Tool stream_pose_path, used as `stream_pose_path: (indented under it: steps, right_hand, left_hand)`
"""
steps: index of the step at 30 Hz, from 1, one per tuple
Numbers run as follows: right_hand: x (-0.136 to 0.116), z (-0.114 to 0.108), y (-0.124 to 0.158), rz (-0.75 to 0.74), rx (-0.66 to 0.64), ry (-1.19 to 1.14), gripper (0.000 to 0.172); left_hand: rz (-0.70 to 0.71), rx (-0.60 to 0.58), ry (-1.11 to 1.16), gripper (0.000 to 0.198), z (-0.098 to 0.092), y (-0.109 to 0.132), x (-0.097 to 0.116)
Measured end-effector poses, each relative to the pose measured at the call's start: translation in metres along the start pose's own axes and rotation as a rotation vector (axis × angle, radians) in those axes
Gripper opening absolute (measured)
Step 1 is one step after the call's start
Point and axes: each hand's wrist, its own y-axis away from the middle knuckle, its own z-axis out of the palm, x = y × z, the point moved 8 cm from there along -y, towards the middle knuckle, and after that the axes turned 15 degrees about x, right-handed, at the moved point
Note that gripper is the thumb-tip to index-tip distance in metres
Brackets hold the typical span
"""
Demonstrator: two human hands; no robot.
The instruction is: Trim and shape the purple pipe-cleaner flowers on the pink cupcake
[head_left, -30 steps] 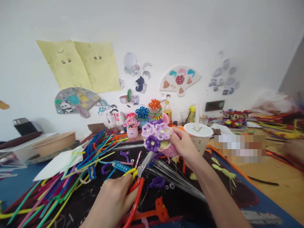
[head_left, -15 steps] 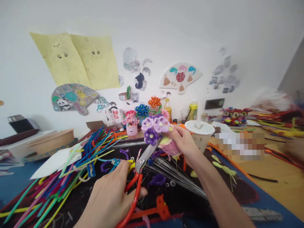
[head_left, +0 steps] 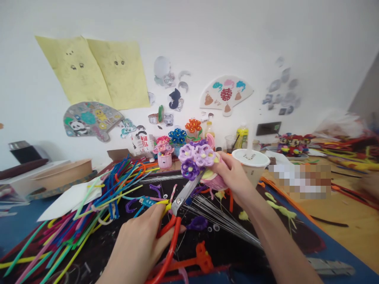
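Observation:
My left hand (head_left: 145,236) is closed round the red-handled scissors (head_left: 177,211), whose blades point up and to the right. The blade tips reach in under the purple petals, where I cannot tell whether they are cutting. My right hand (head_left: 229,173) grips a small pink pot (head_left: 215,181) made of pipe cleaner, tilted to the left. Light and dark purple pipe-cleaner flowers (head_left: 197,157) with yellow centres stick out of it. The fingers partly hide the pot's right side.
Bundled pipe cleaners (head_left: 71,228) spread over the left side. Thin wires (head_left: 225,217) lie on the dark mat beneath my hands. A lidded cup (head_left: 251,165) stands just beyond my right hand. Finished flower pots (head_left: 164,157) line the wall. Grey pliers (head_left: 330,267) rest at lower right.
The view has shifted slightly. The scissors and the flower pot stay together in nearly the same place, the blades still among the lower petals. Both hands keep their holds.

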Motion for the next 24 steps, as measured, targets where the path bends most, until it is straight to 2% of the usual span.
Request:
stream_pose_path:
  steps: [5,11,15,20,24]
  right_hand:
    - [-0.003,0.001,0.001,-0.014,-0.004,0.0,0.026]
    - [-0.004,-0.002,0.001,-0.011,0.013,-0.008,0.023]
    - [0.001,-0.001,-0.001,0.008,0.009,-0.015,0.022]
    - [0.015,-0.002,0.0,0.156,0.0,-0.009,0.03]
    - [0.029,-0.002,0.003,0.317,-0.023,0.021,0.025]
  left_hand:
    - [0.047,0.008,0.053,0.033,0.003,0.002,0.002]
    - [0.176,0.053,-0.029,0.022,0.001,0.006,0.003]
    - [0.286,0.18,-0.133,0.019,-0.007,0.008,0.007]
    - [0.382,0.322,-0.333,0.019,-0.02,0.012,0.016]
    - [0.375,0.411,-0.476,0.028,-0.033,0.013,0.025]
